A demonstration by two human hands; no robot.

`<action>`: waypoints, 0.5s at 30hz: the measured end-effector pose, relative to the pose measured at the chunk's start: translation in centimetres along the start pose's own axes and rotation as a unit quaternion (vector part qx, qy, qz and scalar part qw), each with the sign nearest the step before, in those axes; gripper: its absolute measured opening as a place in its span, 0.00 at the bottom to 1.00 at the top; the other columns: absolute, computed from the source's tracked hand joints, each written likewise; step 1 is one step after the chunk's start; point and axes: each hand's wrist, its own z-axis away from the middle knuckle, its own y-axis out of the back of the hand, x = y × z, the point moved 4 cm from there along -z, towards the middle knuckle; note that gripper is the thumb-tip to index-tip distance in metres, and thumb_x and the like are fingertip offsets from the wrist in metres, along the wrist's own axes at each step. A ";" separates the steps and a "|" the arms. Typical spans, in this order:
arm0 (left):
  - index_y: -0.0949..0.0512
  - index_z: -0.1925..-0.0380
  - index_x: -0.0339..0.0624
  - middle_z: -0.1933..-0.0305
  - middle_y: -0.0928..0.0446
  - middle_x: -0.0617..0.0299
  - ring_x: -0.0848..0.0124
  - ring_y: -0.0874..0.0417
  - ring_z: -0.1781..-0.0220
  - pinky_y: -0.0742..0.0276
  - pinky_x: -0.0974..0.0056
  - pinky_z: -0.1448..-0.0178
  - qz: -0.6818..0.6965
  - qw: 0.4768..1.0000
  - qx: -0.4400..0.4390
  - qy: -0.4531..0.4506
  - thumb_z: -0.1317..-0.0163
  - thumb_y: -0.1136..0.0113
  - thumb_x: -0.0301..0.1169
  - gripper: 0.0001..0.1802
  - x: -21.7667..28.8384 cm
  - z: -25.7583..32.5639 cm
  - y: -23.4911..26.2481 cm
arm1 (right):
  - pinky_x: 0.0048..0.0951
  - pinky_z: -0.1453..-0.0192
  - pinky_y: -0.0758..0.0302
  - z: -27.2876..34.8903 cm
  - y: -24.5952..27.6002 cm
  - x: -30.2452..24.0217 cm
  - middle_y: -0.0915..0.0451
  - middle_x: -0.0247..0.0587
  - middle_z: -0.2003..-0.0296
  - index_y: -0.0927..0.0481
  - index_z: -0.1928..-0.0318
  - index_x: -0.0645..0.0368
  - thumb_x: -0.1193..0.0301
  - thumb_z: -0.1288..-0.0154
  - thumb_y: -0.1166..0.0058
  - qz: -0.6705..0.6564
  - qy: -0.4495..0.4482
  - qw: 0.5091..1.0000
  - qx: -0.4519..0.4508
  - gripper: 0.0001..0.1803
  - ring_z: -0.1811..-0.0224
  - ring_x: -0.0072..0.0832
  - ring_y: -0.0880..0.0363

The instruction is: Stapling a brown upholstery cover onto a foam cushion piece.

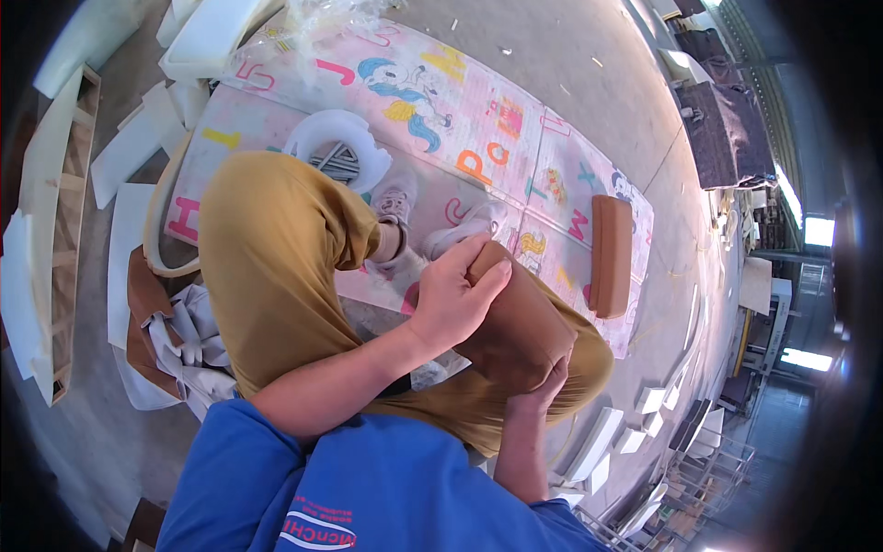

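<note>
Across my lap lies a brown upholstered block [513, 317], tilted, with a smooth leather-like cover. My left hand [455, 296] is closed on its far end, thumb on top and fingers curled over the edge. My right hand [549, 385] grips the near right corner, where the cover bunches; its fingers are partly hidden. A similar brown padded block [611, 258] rests on the printed foam mat [501, 110], to the right of my shoes. Beyond my left knee, a white bowl [372, 164] holds several grey metal rods or bolts.
White foam pieces [138, 147] and a wooden frame [69, 239] stand at the left. Brown and pale fabric [189, 336] lies crumpled beside my left leg. Clear plastic wrap [317, 32] sits at the mat's far edge. White blocks [602, 442] are on the floor at the right.
</note>
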 end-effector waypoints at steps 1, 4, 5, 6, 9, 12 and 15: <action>0.21 0.50 0.35 0.60 0.17 0.52 0.64 0.15 0.59 0.21 0.63 0.53 0.002 1.000 0.009 -0.007 0.36 0.35 0.37 0.20 -0.1 0.1 0.0 | 0.41 0.35 0.24 0.0 -0.1 0.2 0.23 0.43 0.45 0.28 0.43 0.59 0.65 0.21 0.59 0.084 0.051 0.995 -0.024 0.15 0.42 0.34 0.23; 0.20 0.50 0.37 0.64 0.19 0.57 0.72 0.18 0.63 0.22 0.65 0.56 0.053 0.998 0.028 -0.017 0.33 0.39 0.35 0.16 -0.2 0.0 0.1 | 0.41 0.36 0.24 0.4 -0.9 0.1 0.23 0.43 0.46 0.27 0.44 0.60 0.68 0.21 0.59 0.000 0.022 1.000 -0.022 0.13 0.43 0.34 0.22; 0.20 0.51 0.37 0.65 0.20 0.59 0.74 0.20 0.63 0.23 0.67 0.57 0.070 0.997 0.022 0.003 0.31 0.40 0.34 0.15 -0.2 -0.1 0.2 | 0.41 0.36 0.24 0.4 -1.6 -0.1 0.22 0.44 0.46 0.26 0.45 0.60 0.69 0.21 0.58 -0.085 -0.016 0.996 -0.008 0.13 0.43 0.34 0.22; 0.20 0.51 0.37 0.66 0.21 0.61 0.77 0.21 0.64 0.24 0.68 0.58 0.087 0.996 0.017 0.024 0.30 0.42 0.33 0.13 -0.2 -0.1 0.4 | 0.40 0.36 0.24 0.2 -1.9 -0.4 0.22 0.44 0.45 0.27 0.43 0.60 0.69 0.21 0.60 -0.043 0.010 0.999 -0.025 0.14 0.43 0.34 0.22; 0.19 0.51 0.34 0.66 0.23 0.70 0.83 0.25 0.62 0.26 0.71 0.58 0.098 0.994 0.042 0.026 0.26 0.47 0.32 0.14 -0.3 -0.3 2.5 | 0.37 0.37 0.23 -0.2 -3.7 -0.7 0.21 0.43 0.46 0.27 0.41 0.61 0.70 0.22 0.60 0.007 0.038 0.998 -0.054 0.16 0.44 0.33 0.20; 0.20 0.48 0.31 0.58 0.20 0.69 0.82 0.23 0.57 0.25 0.72 0.51 0.100 0.986 0.114 0.063 0.26 0.46 0.33 0.16 1.5 -0.4 6.6 | 0.33 0.39 0.23 -1.1 -9.2 -2.2 0.18 0.40 0.53 0.23 0.47 0.63 0.75 0.25 0.53 -0.029 -0.010 0.998 -0.051 0.11 0.49 0.29 0.19; 0.24 0.43 0.29 0.51 0.18 0.50 0.61 0.19 0.48 0.26 0.60 0.42 -0.277 0.941 0.080 -0.177 0.30 0.42 0.31 0.20 5.2 -0.1 9.5 | 0.28 0.42 0.23 -2.0 -14.2 -1.3 0.18 0.39 0.53 0.19 0.52 0.66 0.79 0.27 0.49 -0.028 0.010 0.983 -0.181 0.09 0.50 0.26 0.19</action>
